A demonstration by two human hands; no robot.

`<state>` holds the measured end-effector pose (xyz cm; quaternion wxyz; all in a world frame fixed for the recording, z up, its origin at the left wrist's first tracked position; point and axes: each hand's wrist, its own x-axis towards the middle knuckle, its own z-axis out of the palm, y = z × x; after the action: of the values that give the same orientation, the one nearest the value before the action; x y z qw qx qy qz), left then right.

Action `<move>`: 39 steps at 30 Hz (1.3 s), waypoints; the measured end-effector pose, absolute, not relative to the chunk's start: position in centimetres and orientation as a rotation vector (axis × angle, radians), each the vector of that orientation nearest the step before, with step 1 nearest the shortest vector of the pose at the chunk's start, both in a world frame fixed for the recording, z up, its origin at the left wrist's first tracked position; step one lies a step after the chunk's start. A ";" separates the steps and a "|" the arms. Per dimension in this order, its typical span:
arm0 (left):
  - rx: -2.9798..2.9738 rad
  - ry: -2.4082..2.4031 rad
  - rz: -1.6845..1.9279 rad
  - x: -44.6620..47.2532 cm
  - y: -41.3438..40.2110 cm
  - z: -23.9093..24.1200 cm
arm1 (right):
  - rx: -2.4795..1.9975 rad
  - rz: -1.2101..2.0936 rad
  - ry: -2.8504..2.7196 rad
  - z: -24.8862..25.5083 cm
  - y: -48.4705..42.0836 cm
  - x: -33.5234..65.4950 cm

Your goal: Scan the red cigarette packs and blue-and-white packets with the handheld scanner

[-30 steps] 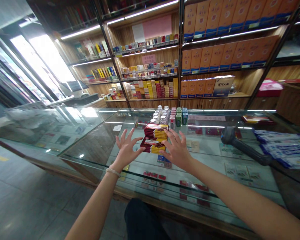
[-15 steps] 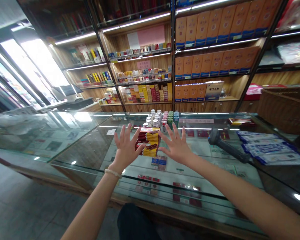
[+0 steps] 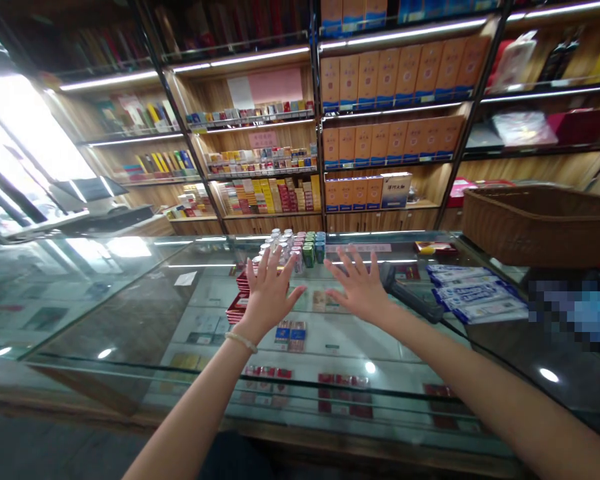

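Both of my hands reach out over a glass counter (image 3: pixel 350 347). My left hand (image 3: pixel 270 293), with a pale bead bracelet (image 3: pixel 241 341) at the wrist, has its fingers spread and holds nothing. It partly covers stacks of red packets (image 3: pixel 237 308); whether it touches them I cannot tell. Fingers apart and nothing in them, my right hand (image 3: pixel 359 290) is close to a dark handheld scanner (image 3: pixel 413 300). Behind the hands stand several small white-capped containers (image 3: pixel 276 241) and rows of pink, green and blue cylinders (image 3: pixel 308 250).
White-and-blue packets (image 3: pixel 473 293) lie on the right beside a brown woven basket (image 3: pixel 540 227). A red flat pack (image 3: pixel 435 247) rests near the counter's back edge. Shelves behind hold orange boxes (image 3: pixel 369 77). A monitor (image 3: pixel 87 193) stands at the far left.
The view has turned to the right, so the counter goods appear further left. My left hand now covers much of the red packets. Both hands stay spread.
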<state>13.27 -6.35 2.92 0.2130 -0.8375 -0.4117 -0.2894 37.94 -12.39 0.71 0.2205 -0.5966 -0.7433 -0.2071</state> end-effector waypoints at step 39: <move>-2.495 -1.001 -0.816 24.2 -5.7 -0.4 | -1.886 -0.716 -1.804 -1.3 -16.0 48.8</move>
<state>24.24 -5.67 -0.41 0.1656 -0.8758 -0.3513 -0.2864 48.77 -15.99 -1.31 0.2158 -0.6804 -0.6509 -0.2585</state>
